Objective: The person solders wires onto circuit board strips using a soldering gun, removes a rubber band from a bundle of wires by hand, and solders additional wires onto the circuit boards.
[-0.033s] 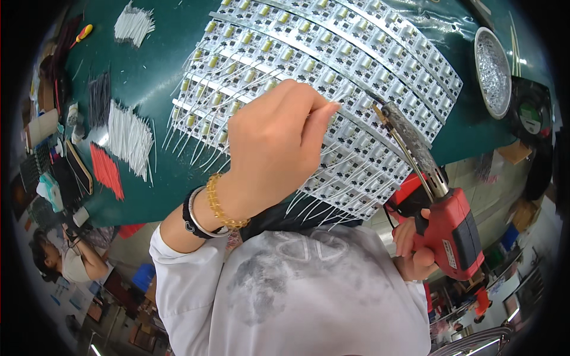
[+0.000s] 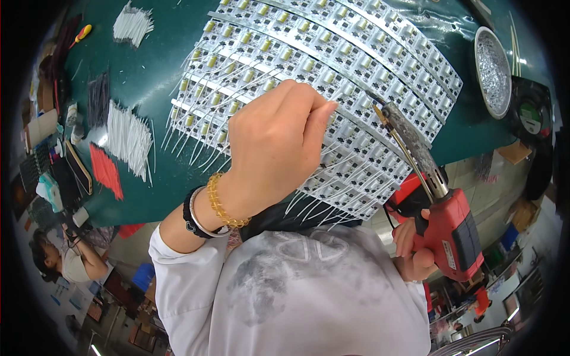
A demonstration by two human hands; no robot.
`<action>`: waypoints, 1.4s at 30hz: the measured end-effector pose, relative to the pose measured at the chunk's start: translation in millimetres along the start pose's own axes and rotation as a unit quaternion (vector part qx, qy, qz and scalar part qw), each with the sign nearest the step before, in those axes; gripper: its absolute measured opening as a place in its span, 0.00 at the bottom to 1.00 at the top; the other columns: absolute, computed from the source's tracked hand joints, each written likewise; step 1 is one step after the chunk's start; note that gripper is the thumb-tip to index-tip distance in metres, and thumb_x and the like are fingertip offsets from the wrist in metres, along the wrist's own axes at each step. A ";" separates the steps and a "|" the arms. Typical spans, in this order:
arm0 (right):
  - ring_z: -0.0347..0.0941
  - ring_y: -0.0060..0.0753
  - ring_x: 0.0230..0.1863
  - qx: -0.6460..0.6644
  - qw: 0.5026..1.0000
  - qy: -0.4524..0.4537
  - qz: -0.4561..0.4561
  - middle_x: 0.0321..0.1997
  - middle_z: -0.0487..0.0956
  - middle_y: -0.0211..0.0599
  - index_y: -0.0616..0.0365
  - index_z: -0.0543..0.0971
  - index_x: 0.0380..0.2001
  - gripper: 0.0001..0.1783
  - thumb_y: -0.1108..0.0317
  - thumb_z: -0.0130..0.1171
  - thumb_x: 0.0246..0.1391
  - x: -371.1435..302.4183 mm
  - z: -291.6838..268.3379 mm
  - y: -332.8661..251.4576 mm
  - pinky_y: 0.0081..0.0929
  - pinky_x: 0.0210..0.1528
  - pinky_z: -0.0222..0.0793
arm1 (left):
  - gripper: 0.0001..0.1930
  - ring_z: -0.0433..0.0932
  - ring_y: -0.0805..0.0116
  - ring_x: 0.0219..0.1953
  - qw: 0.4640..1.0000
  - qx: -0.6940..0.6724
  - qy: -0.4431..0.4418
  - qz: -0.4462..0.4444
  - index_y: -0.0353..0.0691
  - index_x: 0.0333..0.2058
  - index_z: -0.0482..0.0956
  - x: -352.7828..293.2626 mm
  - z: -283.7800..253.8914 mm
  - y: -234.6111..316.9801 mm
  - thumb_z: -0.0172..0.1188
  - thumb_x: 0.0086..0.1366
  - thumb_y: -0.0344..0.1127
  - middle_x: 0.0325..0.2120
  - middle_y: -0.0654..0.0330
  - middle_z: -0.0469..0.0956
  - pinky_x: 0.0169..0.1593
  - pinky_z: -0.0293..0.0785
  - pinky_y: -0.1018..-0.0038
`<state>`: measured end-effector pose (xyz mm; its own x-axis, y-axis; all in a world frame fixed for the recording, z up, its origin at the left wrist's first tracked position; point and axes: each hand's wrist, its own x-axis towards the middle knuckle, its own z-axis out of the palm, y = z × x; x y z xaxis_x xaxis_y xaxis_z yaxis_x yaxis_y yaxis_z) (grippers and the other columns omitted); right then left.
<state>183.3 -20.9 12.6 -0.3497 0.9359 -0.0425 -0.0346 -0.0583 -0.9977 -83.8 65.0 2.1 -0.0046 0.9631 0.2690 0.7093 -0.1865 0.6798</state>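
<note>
My left hand (image 2: pixel 276 139) hovers over a large sheet of white circuit boards (image 2: pixel 350 65), thumb and forefinger closed in a pinch. A thin white wire (image 2: pixel 339 92) shows at its fingertips. In my right hand (image 2: pixel 415 252) is a red soldering gun (image 2: pixel 454 237), held by its grip, with the fingers wrapped round it. Its long metal barrel slants up to the left over the boards, and the tip (image 2: pixel 371 95) is just right of my left fingertips. White wires stick out from the left and lower rows of boards; my left hand covers part of the sheet.
Bundles of white wires (image 2: pixel 129 139), black wires (image 2: pixel 98 99) and red wires (image 2: pixel 107 171) lie on the green table (image 2: pixel 172 35) at left. A screwdriver (image 2: pixel 84 32) is beyond them. A metal bowl (image 2: pixel 478 44) and a black fan (image 2: pixel 531 113) stand at right. Another person (image 2: pixel 68 258) sits at lower left.
</note>
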 end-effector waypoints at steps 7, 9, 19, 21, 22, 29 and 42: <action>0.62 0.21 0.14 0.036 0.999 0.020 -0.013 0.15 0.68 0.27 0.68 0.65 0.42 0.31 0.49 0.56 0.48 -6.1 -1.2 11.6 0.19 0.19 0.56 | 0.09 0.69 0.65 0.15 0.999 0.029 -0.010 0.013 0.40 0.21 0.71 0.1 3.7 -3.1 0.63 0.53 0.28 0.16 0.62 0.71 0.18 0.61 0.72; 0.65 0.22 0.17 0.049 0.996 0.070 0.025 0.20 0.70 0.31 0.66 0.67 0.31 0.18 0.60 0.54 0.48 -12.5 3.1 10.9 0.19 0.20 0.58 | 0.06 0.62 0.76 0.14 1.000 0.014 -0.013 0.001 0.38 0.22 0.75 0.1 2.5 -2.4 0.64 0.54 0.26 0.14 0.64 0.68 0.18 0.56 0.78; 0.59 0.20 0.11 -0.022 0.980 0.176 0.090 0.12 0.65 0.25 0.72 0.63 0.52 0.48 0.39 0.61 0.44 2.2 31.4 -5.3 0.19 0.17 0.56 | 0.09 0.69 0.64 0.15 0.999 0.027 -0.014 0.016 0.40 0.20 0.71 -0.9 4.9 -3.7 0.63 0.52 0.29 0.16 0.62 0.70 0.19 0.61 0.72; 0.61 0.21 0.12 0.011 0.974 0.197 0.110 0.14 0.67 0.26 0.72 0.64 0.48 0.42 0.41 0.60 0.47 -20.5 16.6 9.2 0.20 0.17 0.57 | 0.09 0.69 0.64 0.16 1.000 0.025 -0.013 0.015 0.40 0.20 0.71 -0.8 4.3 -4.9 0.63 0.52 0.29 0.16 0.62 0.70 0.19 0.62 0.72; 0.63 0.21 0.13 0.046 0.967 0.216 0.128 0.16 0.69 0.27 0.73 0.65 0.44 0.38 0.44 0.58 0.49 -41.5 2.3 23.0 0.20 0.17 0.59 | 0.09 0.69 0.64 0.16 1.000 0.026 -0.010 0.013 0.40 0.20 0.71 -0.6 2.7 -5.3 0.63 0.52 0.29 0.16 0.62 0.70 0.19 0.62 0.72; 0.58 0.20 0.10 0.039 0.998 0.049 -0.010 0.11 0.65 0.24 0.71 0.65 0.53 0.44 0.39 0.58 0.48 2.3 15.1 5.1 0.20 0.17 0.53 | 0.07 0.66 0.74 0.14 1.000 0.019 -0.005 0.021 0.36 0.22 0.75 -1.4 5.5 -4.5 0.65 0.53 0.25 0.15 0.63 0.70 0.19 0.59 0.79; 0.59 0.19 0.10 0.028 0.999 0.027 0.030 0.10 0.65 0.22 0.68 0.65 0.54 0.46 0.36 0.57 0.46 -6.8 -1.5 3.1 0.20 0.17 0.53 | 0.06 0.71 0.67 0.13 0.998 -0.050 -0.029 -0.035 0.38 0.22 0.76 3.1 -7.1 3.7 0.65 0.53 0.28 0.16 0.59 0.76 0.17 0.63 0.77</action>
<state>187.1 -26.9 9.7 -0.3012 0.9475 -0.1074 -0.0673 -0.1335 -0.9888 -86.2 65.9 10.4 -0.0091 0.9836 0.1802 0.6354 -0.1335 0.7606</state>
